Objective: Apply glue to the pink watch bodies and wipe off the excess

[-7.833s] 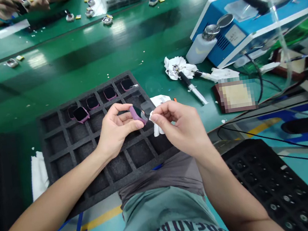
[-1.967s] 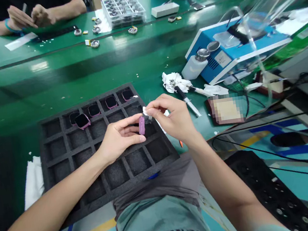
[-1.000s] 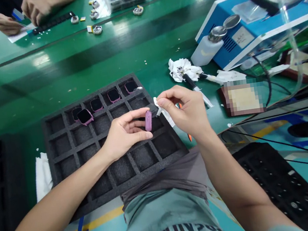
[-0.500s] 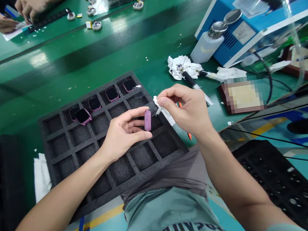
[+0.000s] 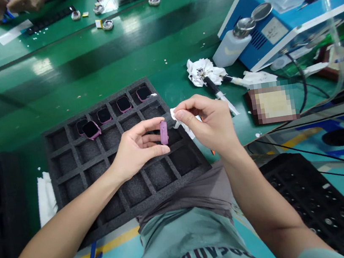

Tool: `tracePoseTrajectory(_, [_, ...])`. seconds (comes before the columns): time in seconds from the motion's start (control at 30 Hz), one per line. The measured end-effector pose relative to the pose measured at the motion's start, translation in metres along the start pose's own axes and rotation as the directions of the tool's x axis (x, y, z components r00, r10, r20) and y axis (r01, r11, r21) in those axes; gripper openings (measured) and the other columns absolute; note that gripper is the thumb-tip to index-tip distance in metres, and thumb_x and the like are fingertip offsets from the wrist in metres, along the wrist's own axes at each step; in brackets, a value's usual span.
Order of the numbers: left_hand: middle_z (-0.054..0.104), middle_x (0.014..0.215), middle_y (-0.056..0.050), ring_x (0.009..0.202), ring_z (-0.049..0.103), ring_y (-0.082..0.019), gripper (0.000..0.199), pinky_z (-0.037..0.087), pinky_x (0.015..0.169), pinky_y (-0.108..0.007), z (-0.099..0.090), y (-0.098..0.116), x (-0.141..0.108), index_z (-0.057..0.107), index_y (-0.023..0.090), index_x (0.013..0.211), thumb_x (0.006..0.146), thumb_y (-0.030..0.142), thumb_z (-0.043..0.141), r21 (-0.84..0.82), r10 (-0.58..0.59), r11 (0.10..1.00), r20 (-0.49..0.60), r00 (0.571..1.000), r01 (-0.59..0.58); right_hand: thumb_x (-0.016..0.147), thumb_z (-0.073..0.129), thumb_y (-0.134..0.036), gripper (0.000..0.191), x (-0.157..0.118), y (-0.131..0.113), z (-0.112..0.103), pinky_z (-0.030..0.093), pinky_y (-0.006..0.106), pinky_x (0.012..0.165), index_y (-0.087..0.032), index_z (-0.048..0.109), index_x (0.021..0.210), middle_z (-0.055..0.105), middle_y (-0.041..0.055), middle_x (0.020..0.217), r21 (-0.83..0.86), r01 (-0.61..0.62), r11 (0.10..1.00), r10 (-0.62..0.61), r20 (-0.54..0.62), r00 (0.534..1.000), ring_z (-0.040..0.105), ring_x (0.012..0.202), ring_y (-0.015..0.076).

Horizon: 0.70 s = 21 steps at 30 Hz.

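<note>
Over the dark foam tray (image 5: 165, 196), my left hand (image 5: 139, 148) holds a purple watch case (image 5: 164, 132) edge-on between thumb and fingers. My right hand (image 5: 206, 122), just to its right, pinches a small white tissue (image 5: 173, 113) between thumb and forefinger. A gap separates the tissue from the case. Several purple-framed watches with black screens lie at the tray's back row, and one watch (image 5: 91, 130) rests tilted across a divider.
Behind on the right are a dispenser bottle (image 5: 232, 51), a blue machine (image 5: 261, 35), crumpled tissue (image 5: 200, 72) and a black-handled tool (image 5: 214, 89). A person's hands (image 5: 26, 2) show at the top left. A black tray (image 5: 312, 194) sits lower right.
The white tissue has moved slightly at my right fingertips. The other person's hands have shifted up, away from the white strip. My left hand keeps its hold on the case.
</note>
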<state>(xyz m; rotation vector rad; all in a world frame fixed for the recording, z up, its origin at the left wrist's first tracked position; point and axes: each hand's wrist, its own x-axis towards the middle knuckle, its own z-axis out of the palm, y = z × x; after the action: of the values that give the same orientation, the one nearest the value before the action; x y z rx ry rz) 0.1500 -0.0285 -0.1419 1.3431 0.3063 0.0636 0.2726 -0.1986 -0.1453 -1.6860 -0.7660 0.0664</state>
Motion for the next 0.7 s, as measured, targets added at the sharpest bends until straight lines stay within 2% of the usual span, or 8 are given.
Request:
tracePoseTrajectory(0.13, [0.076,0.115,-0.004,0.087,0.074,-0.016,0.066,0.065,0.086,-0.033,0.000,0.001,0.001,0.079,0.026,0.118,0.057,0.014,0.099,0.002,-0.014,1.000,-0.004,1.000,0.014,0.094,0.069,-0.022,0.009,-0.012,-0.012,0.006,0.049,0.027,0.070,-0.020,0.074,0.087,0.072,0.0005,0.083,0.054,0.124,0.991,-0.130,0.145,0.981,0.063,0.076,0.0113])
tracePoseTrajectory(0.2, [0.077,0.114,-0.005,0.089,0.075,-0.018,0.066,0.066,0.088,-0.036,0.000,0.000,0.001,0.079,0.024,0.118,0.056,0.015,0.099,0.002,-0.018,1.000,-0.008,1.000,0.018,0.094,0.067,-0.020,0.010,-0.014,-0.013,0.011,0.050,0.028,0.072,-0.021,0.074,0.088,0.071,0.0008,0.083,0.019,0.189,0.982,-0.190,0.151,0.970,0.063,0.079,0.0115])
tracePoseTrajectory(0.3, [0.079,0.115,-0.005,0.089,0.075,-0.017,0.067,0.065,0.089,-0.036,0.000,-0.003,0.002,0.080,0.026,0.118,0.054,0.014,0.099,-0.011,-0.022,1.000,-0.009,1.000,0.022,0.094,0.067,-0.022,0.011,-0.009,-0.008,0.017,0.049,0.028,0.070,-0.021,0.074,0.086,0.071,0.0011,0.082,-0.023,0.118,0.993,-0.116,0.073,0.991,0.061,0.076,0.0119])
tracePoseTrajectory(0.43, [0.080,0.113,-0.005,0.091,0.075,-0.018,0.069,0.065,0.092,-0.037,-0.001,-0.004,0.002,0.081,0.028,0.120,0.055,0.014,0.099,-0.016,-0.029,0.999,-0.012,1.000,0.029,0.094,0.067,-0.026,0.012,-0.004,-0.002,0.022,0.049,0.026,0.066,-0.019,0.074,0.087,0.073,0.0006,0.083,0.052,-0.021,0.998,0.019,0.039,0.999,0.061,0.071,0.0105])
tracePoseTrajectory(0.6, [0.082,0.102,-0.003,0.089,0.075,-0.017,0.072,0.063,0.090,-0.036,-0.001,0.000,0.001,0.079,0.030,0.124,0.057,0.010,0.097,-0.059,-0.085,0.995,0.011,0.996,0.085,0.094,0.066,-0.026,0.012,-0.008,-0.002,0.029,0.049,0.026,0.070,-0.018,0.073,0.088,0.073,0.0012,0.086,0.098,-0.041,0.994,0.044,-0.022,0.999,0.063,0.076,0.0110])
tracePoseTrajectory(0.7, [0.082,0.106,-0.004,0.091,0.074,-0.016,0.057,0.063,0.085,-0.032,0.000,0.001,0.000,0.081,0.029,0.119,0.066,0.019,0.096,-0.100,-0.091,0.991,0.009,0.996,0.091,0.094,0.066,-0.025,0.011,-0.010,-0.007,0.030,0.049,0.026,0.069,-0.019,0.073,0.088,0.071,0.0014,0.084,0.086,-0.027,0.996,0.027,-0.007,1.000,0.062,0.076,0.0115])
